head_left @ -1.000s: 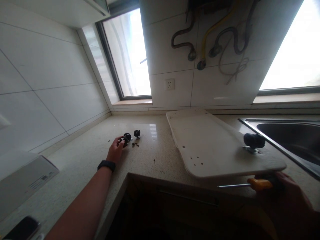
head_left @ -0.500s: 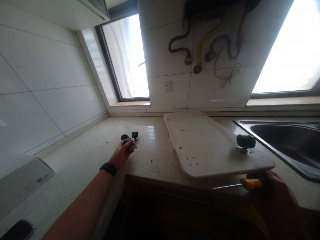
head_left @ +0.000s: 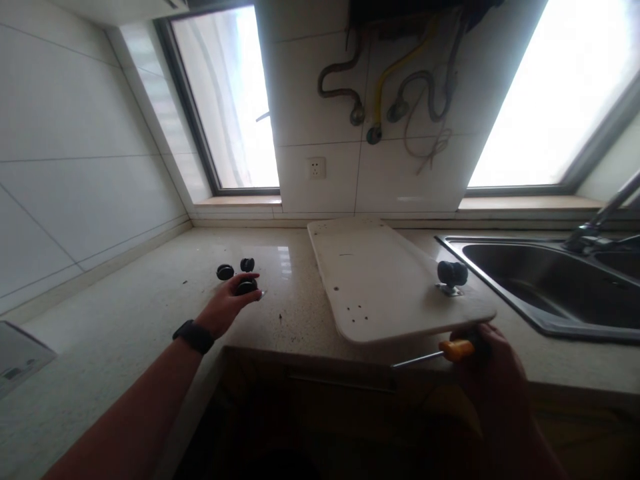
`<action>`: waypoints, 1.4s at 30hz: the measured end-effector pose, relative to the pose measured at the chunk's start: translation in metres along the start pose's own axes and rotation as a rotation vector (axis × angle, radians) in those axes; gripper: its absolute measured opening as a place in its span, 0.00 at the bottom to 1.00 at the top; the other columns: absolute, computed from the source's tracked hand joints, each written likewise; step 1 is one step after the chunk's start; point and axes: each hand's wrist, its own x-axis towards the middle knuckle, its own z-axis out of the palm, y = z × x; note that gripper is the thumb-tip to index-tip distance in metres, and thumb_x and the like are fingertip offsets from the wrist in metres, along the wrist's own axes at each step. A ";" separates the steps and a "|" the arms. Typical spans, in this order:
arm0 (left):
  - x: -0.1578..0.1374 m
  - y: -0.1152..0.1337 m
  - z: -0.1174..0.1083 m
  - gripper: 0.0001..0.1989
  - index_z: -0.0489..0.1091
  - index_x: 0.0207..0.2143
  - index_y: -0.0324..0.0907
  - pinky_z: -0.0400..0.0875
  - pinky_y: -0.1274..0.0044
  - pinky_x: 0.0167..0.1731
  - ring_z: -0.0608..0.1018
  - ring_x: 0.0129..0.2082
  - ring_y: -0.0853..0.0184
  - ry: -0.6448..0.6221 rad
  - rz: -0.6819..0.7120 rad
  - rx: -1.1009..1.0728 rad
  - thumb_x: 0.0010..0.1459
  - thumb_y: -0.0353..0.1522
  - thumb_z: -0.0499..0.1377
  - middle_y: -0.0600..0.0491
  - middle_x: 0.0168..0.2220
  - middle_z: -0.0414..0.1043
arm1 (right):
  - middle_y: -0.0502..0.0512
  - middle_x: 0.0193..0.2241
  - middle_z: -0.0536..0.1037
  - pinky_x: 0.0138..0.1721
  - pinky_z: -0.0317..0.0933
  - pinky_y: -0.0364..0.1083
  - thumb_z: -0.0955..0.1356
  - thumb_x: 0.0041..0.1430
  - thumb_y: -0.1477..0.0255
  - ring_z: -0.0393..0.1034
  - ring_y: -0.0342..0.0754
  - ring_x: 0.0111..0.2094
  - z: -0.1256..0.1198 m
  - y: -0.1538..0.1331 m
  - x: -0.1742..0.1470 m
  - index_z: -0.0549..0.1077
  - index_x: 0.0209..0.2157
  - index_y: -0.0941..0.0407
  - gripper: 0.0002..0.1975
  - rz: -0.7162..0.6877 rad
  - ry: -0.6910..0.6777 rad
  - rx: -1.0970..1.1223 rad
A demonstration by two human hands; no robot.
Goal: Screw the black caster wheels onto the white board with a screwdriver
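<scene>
My left hand (head_left: pixel 227 308) is at a black caster wheel (head_left: pixel 246 287) on the counter, with thumb and forefinger around it. Two more black casters, one to the left (head_left: pixel 225 272) and one behind (head_left: pixel 247 265), stand close by. In my right hand (head_left: pixel 493 360) is a screwdriver (head_left: pixel 457 350) with an orange and black handle, its shaft pointing left. That hand is at the near right edge of a white board (head_left: pixel 380 280) with rounded corners. One caster (head_left: pixel 453 275) sits on the board's right end by its metal plate. Several small holes show near the board's front left corner.
The stone counter (head_left: pixel 150 293) has a front edge with dark cabinets below. A steel sink (head_left: pixel 525 283) with a tap (head_left: pixel 590 233) is at the right. Small dark bits (head_left: pixel 281 317) lie left of the board. A white box (head_left: pixel 23 357) is at the far left.
The view has shifted to the right. My left hand's fingers have straightened around the caster, which now appears lower, at the counter. My right hand still has the screwdriver by the board's edge.
</scene>
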 end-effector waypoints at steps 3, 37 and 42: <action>-0.010 0.028 0.019 0.31 0.73 0.56 0.47 0.74 0.58 0.53 0.80 0.44 0.58 -0.112 0.108 0.272 0.48 0.36 0.74 0.49 0.45 0.78 | 0.63 0.44 0.75 0.38 0.68 0.64 0.72 0.52 0.66 0.76 0.66 0.40 -0.001 0.001 -0.002 0.65 0.53 0.52 0.27 -0.191 -0.016 -0.063; -0.016 0.104 0.163 0.34 0.63 0.62 0.51 0.62 0.61 0.65 0.67 0.64 0.58 -0.798 0.696 0.530 0.55 0.21 0.61 0.47 0.62 0.63 | 0.51 0.24 0.75 0.21 0.65 0.48 0.72 0.55 0.57 0.70 0.49 0.21 0.006 -0.042 0.012 0.72 0.33 0.52 0.13 0.642 0.034 0.714; -0.030 0.097 0.153 0.30 0.61 0.63 0.50 0.69 0.59 0.57 0.70 0.57 0.56 -0.553 0.599 0.667 0.60 0.31 0.64 0.46 0.57 0.66 | 0.51 0.26 0.76 0.21 0.65 0.47 0.75 0.51 0.61 0.71 0.49 0.23 0.003 -0.046 0.015 0.72 0.33 0.51 0.12 0.729 0.045 0.807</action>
